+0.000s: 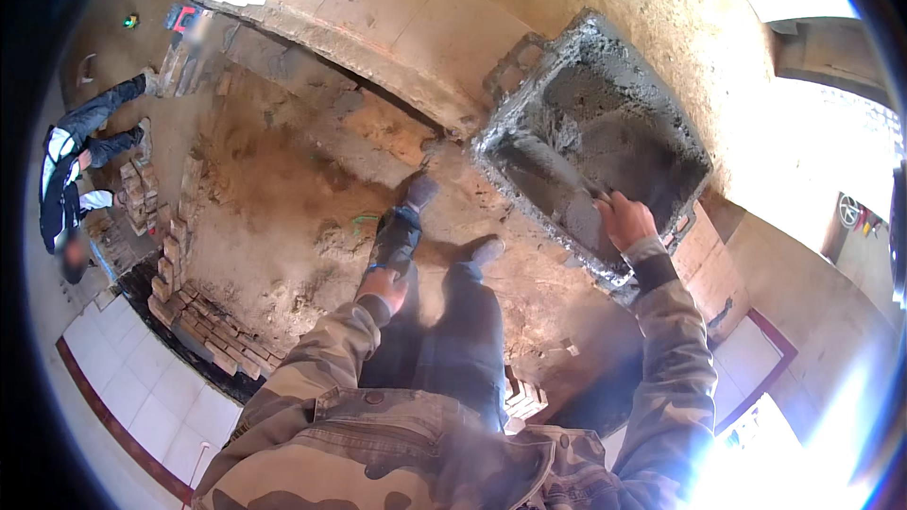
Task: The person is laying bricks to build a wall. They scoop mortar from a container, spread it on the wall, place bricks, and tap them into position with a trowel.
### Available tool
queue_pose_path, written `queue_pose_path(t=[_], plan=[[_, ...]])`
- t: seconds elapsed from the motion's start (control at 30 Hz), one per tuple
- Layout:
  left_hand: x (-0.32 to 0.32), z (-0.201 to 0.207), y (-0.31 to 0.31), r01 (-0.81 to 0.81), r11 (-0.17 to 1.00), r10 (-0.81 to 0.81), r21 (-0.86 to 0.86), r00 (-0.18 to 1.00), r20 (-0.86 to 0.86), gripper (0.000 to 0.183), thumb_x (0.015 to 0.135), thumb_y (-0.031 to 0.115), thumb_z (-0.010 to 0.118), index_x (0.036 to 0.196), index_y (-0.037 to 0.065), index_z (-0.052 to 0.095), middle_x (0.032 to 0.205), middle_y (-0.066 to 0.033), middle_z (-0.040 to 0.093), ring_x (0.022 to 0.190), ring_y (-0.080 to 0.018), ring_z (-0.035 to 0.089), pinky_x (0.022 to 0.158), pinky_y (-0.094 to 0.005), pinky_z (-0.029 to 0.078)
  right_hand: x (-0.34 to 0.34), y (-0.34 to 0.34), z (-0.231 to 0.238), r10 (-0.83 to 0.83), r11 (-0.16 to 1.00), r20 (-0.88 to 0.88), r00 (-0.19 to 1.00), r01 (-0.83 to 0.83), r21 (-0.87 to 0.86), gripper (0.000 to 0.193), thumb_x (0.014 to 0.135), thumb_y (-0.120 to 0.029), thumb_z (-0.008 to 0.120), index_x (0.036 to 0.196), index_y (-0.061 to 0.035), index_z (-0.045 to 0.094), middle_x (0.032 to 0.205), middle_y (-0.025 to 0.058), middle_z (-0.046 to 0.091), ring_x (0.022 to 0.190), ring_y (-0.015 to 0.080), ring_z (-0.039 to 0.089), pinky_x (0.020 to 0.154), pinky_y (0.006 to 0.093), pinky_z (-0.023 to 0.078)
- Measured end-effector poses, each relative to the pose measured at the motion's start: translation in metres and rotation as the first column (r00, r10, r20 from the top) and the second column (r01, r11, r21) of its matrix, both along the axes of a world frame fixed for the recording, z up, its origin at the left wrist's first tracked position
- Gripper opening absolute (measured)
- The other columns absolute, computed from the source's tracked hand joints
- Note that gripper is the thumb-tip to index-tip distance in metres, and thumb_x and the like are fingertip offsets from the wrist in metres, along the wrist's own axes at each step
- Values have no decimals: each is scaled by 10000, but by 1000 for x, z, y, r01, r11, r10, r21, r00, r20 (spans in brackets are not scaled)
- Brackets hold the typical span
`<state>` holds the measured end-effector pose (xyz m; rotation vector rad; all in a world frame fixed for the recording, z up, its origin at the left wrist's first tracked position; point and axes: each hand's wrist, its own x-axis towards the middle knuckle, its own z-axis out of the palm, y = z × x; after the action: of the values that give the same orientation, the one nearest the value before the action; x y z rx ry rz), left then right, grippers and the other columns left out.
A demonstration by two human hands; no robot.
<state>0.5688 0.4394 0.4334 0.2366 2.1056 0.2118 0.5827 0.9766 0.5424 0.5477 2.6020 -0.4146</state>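
My right hand (pixel 625 219) reaches over the near rim of a dark tub (pixel 694 156) caked in grey mortar. Its fingers are closed round the handle of what looks like a trowel (pixel 578 214), whose blade is smeared grey and rests in the wet mortar (pixel 619 146). Mortar lies in the tub, heaped against the far side. Over my left leg, close to the knee, is my left hand (pixel 384 287), its fingers curled. A small blue bit shows at its fingertips; what it holds, if anything, I cannot make out.
Stacked bricks (pixel 213 326) line a low edge at left. Farther left, a co-worker (pixel 71 170) bends beside another brick pile (pixel 139 194). A raised tiled ledge (pixel 378 5) runs behind the tub. Sandy, uneven ground (pixel 283 151) lies ahead of my feet. Strong glare washes out the lower right.
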Motion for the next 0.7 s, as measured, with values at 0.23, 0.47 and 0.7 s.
queue_pose_path(t=[0.23, 0.47, 0.7], plan=[[-3, -1, 18, 101, 995, -101, -17, 994, -41, 395, 902, 401, 596, 1133, 90, 672, 1118, -205, 640, 1099, -397, 594, 943, -495, 495, -5, 23, -19, 13, 983, -196, 980, 24, 181, 338, 976, -388, 577, 873, -66, 557, 796, 222, 671, 771, 455, 653, 673, 542, 512], [-2, -5, 1, 45, 999, -43, 23, 996, -83, 385, 886, 374, 625, 1084, 47, 671, 1076, -219, 647, 1061, -398, 604, 923, -489, 496, 19, -1, -18, 44, 995, -36, 998, -48, -93, 367, 984, -416, 565, 896, -61, 534, 803, 242, 669, 794, 481, 648, 686, 560, 512], [-53, 50, 64, 2, 990, 16, -140, 991, 130, 268, 852, 282, 609, 992, 96, 742, 1059, -214, 692, 988, -404, 671, 840, -518, 552, 52, 30, -80, 21, 901, -214, 977, -111, -419, 303, 1032, -316, 533, 1010, -57, 689, 700, 142, 599, 591, 206, 559, 530, 384, 430]])
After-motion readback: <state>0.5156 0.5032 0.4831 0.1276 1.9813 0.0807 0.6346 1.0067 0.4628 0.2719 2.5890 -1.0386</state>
